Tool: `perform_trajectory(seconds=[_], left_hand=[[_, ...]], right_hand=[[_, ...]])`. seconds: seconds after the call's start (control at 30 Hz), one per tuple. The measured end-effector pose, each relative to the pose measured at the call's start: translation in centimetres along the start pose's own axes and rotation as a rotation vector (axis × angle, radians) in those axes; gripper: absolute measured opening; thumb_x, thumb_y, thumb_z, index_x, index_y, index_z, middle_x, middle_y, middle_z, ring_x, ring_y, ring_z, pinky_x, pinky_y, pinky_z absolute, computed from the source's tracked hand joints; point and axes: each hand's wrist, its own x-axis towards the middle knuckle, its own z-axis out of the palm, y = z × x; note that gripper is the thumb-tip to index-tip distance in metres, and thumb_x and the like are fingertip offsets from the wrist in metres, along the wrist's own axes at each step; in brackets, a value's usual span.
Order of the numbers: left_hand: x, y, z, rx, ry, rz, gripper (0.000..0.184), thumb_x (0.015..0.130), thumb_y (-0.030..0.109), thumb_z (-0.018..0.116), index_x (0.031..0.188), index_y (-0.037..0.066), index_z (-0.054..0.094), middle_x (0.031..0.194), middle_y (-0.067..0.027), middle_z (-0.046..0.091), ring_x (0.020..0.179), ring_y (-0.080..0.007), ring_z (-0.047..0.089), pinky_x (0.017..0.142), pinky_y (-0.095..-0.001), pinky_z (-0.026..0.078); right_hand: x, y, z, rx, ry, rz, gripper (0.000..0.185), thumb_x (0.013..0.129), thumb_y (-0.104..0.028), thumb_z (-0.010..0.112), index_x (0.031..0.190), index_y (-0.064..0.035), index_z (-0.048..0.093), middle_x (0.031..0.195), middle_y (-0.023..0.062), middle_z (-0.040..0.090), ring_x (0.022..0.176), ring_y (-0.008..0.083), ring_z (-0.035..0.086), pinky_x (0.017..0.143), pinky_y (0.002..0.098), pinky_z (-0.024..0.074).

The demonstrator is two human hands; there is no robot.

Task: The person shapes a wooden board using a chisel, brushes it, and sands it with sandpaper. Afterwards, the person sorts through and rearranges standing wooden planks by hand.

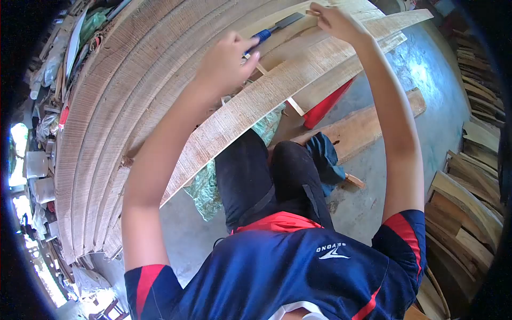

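A chisel (pixel 289 21) with a blue handle and a flat metal blade lies across the upper middle of the view, its blade pointing up and right. My left hand (pixel 226 61) is closed around the handle, thumb standing apart from the grip. Just beyond the blade's tip is my right hand (pixel 337 22), its fingers bent together; whether anything is between them I cannot make out. Under both hands stretches a curved wooden piece (pixel 256 104) with a rough sawn face, beside several similar curved boards (pixel 117 96) on the left.
Below the wood are a red object (pixel 326 106), a green plastic sheet (pixel 205 192) and a thick plank (pixel 354 130) on the grey floor (pixel 362 197). Stacked wood offcuts (pixel 458 213) line the right side. Assorted clutter (pixel 48 117) fills the far left.
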Motion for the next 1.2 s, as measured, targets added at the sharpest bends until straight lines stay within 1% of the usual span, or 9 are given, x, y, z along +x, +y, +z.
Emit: perform_trajectory(seconds=[0.1, 0.33, 0.53, 0.7, 0.87, 0.93, 1.07, 1.13, 1.2], left_hand=[[4.6, -1.8, 3.7, 0.276, 0.005, 0.027, 0.041, 0.087, 0.032, 0.055, 0.123, 0.012, 0.056, 0.105, -0.0159, 0.056, 0.096, -0.0351, 0.059, 0.082, -0.0429, 0.049], [3.8, -3.0, 3.0, 0.202, -0.032, -0.055, 0.029, 0.091, 0.025, 0.05, 0.11, 0.003, 0.054, 0.106, -0.0212, 0.057, 0.09, -0.0392, 0.06, 0.078, -0.0477, 0.049], [-6.0, -5.2, -5.7, 0.022, 0.158, -0.148, 0.033, 0.093, 0.029, 0.051, 0.113, 0.003, 0.056, 0.096, -0.0171, 0.062, 0.085, -0.0289, 0.062, 0.075, -0.0397, 0.047], [-12.2, -6.5, -13.3, 0.043, 0.335, -0.36, 0.035, 0.095, 0.03, 0.051, 0.118, 0.003, 0.056, 0.079, -0.002, 0.057, 0.069, -0.0102, 0.051, 0.063, -0.0258, 0.043], [-16.7, -4.9, -16.9, -0.16, 0.514, -0.649, 0.033, 0.096, 0.028, 0.052, 0.12, 0.006, 0.056, 0.076, 0.0037, 0.049, 0.059, -0.0016, 0.037, 0.051, -0.0168, 0.029], [-18.1, -4.2, -17.7, -0.234, 0.522, -0.66, 0.033, 0.096, 0.027, 0.051, 0.12, 0.004, 0.055, 0.075, 0.0033, 0.049, 0.059, -0.0011, 0.038, 0.05, -0.0167, 0.028], [-19.1, -2.6, -17.3, -0.297, 0.534, -0.652, 0.032, 0.097, 0.023, 0.049, 0.121, 0.003, 0.053, 0.076, 0.002, 0.05, 0.057, -0.001, 0.039, 0.048, -0.016, 0.027], [-18.8, -2.1, -17.0, -0.305, 0.53, -0.647, 0.031, 0.097, 0.023, 0.049, 0.121, 0.003, 0.053, 0.076, 0.0016, 0.05, 0.057, -0.001, 0.039, 0.048, -0.0158, 0.028], [-18.8, -1.6, -16.5, -0.314, 0.517, -0.647, 0.031, 0.097, 0.022, 0.049, 0.121, 0.003, 0.053, 0.077, 0.0012, 0.05, 0.057, -0.0011, 0.039, 0.048, -0.0157, 0.028]], right_hand=[[0.8, 4.8, 4.0, 0.113, 0.587, -0.225, 0.028, 0.089, -0.01, 0.053, 0.114, 0.0004, 0.055, 0.096, 0.0242, 0.063, 0.09, 0.0345, 0.063, 0.076, 0.0377, 0.0484], [-0.8, 3.7, 4.2, 0.325, 0.632, 0.001, 0.013, 0.089, -0.015, 0.053, 0.093, -0.0072, 0.063, 0.093, 0.0165, 0.065, 0.081, 0.0324, 0.064, 0.07, 0.0424, 0.0496], [-0.9, -9.4, 1.1, 0.187, 0.393, 0.435, 0.021, 0.091, -0.025, 0.054, 0.095, -0.0056, 0.063, 0.086, 0.019, 0.065, 0.074, 0.0328, 0.065, 0.065, 0.0419, 0.0499], [0.8, -16.2, 4.9, 0.777, 0.419, 0.1, 0.027, 0.087, -0.03, 0.052, 0.085, -0.0045, 0.062, 0.074, 0.0207, 0.064, 0.073, 0.0381, 0.063, 0.068, 0.047, 0.05], [0.5, -12.0, 1.8, 0.478, 0.714, 0.386, 0.04, 0.085, -0.043, 0.059, 0.087, -0.0032, 0.065, 0.078, 0.0173, 0.066, 0.071, 0.0324, 0.064, 0.064, 0.0393, 0.0482], [0.4, -10.3, 0.1, 0.34, 0.777, 0.576, 0.02, 0.089, -0.019, 0.049, 0.092, -0.0037, 0.062, 0.079, 0.0223, 0.063, 0.07, 0.0389, 0.061, 0.059, 0.0437, 0.047], [2.2, -4.9, 4.9, 0.039, 0.794, 0.437, 0.019, 0.089, -0.022, 0.054, 0.092, -0.0049, 0.062, 0.078, 0.0189, 0.064, 0.069, 0.0314, 0.064, 0.057, 0.0399, 0.047], [2.3, -5.8, 4.4, 0.989, 0.463, 0.263, 0.019, 0.088, -0.023, 0.058, 0.093, -0.0047, 0.062, 0.074, 0.0141, 0.063, 0.069, 0.0229, 0.065, 0.056, 0.036, 0.0474], [1.9, -6.1, 3.5, 0.874, 0.518, 0.296, 0.019, 0.087, -0.022, 0.058, 0.092, -0.0047, 0.062, 0.073, 0.0133, 0.063, 0.066, 0.0216, 0.063, 0.055, 0.0351, 0.0464]])
